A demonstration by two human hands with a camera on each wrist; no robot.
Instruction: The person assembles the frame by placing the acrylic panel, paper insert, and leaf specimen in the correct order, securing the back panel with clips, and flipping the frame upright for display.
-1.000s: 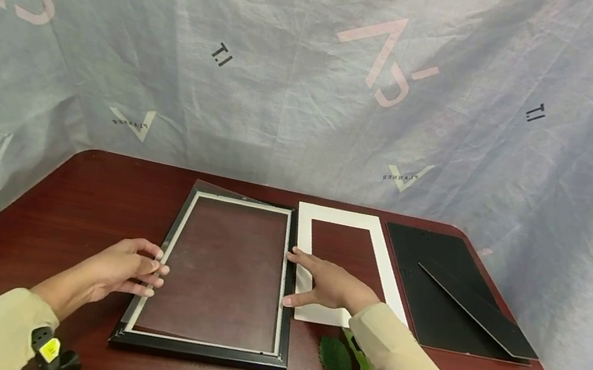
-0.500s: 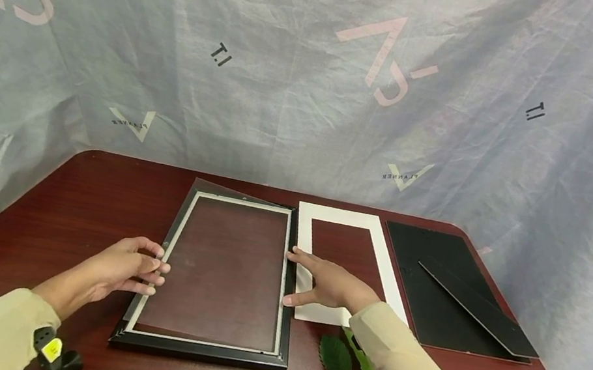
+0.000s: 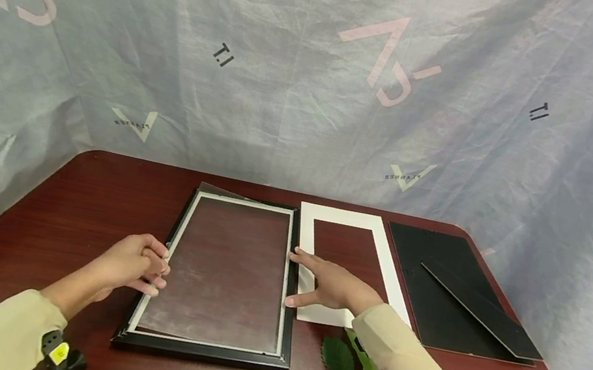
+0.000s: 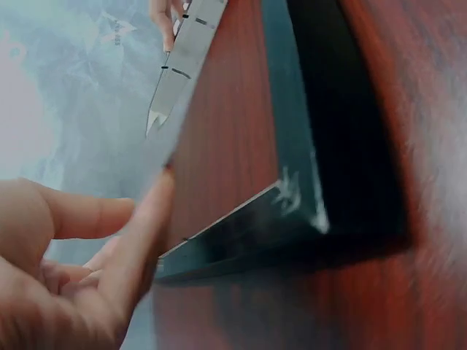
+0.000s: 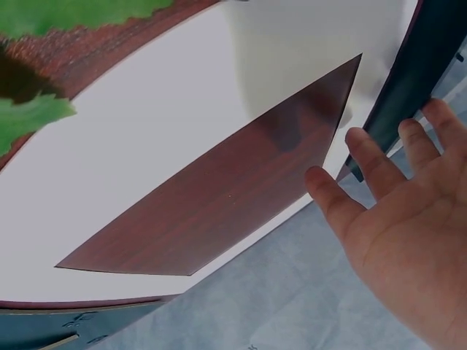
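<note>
A black picture frame [image 3: 201, 352] with a pale inner lip lies on the table, its opening facing up. Over that opening sits a clear sheet [image 3: 230, 272], slightly askew, with one corner poking past the frame's far left edge. My left hand [image 3: 134, 262] pinches the sheet's left edge between thumb and fingers; the left wrist view shows these fingers [image 4: 149, 219] above the frame's side. Spread fingers of my right hand [image 3: 332, 284] rest at the frame's right side. In the right wrist view, the fingertips [image 5: 357, 138] reach the dark frame bar [image 5: 408, 73].
A white mat board [image 3: 347, 217] with a cut-out window lies right of the frame. Beyond it is a black backing board [image 3: 433, 288] with its stand flap [image 3: 483, 310] raised. Two green leaves [image 3: 338, 359] lie near my right forearm. A grey curtain hangs behind the table.
The clear sheet has shifted a little to the right, so less of its corner overhangs the frame. My left hand has moved slightly right with it; the right hand stays in place.
</note>
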